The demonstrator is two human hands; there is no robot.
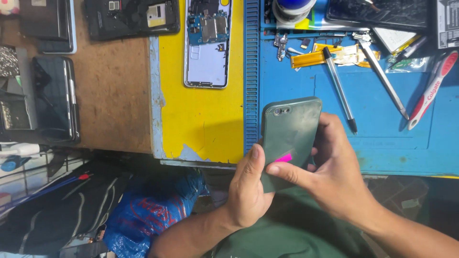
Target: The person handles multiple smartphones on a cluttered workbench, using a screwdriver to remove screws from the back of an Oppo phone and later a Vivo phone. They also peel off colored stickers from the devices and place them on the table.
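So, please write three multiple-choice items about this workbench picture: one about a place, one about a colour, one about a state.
1. Where does the opened phone lie?
A. on the yellow surface
B. on the blue mat
C. on the brown board

2. What colour is the small sticker on the held phone?
A. white
B. pink
C. orange

3. How is the dark green phone held?
A. lying free on the mat
B. in one hand only
C. in both hands, back side up

Answers: 1 A, it lies left of the blue mat's ridged edge. 2 B, bright pink by the right hand's forefinger. 3 C, the left hand grips too, and the camera lenses show.
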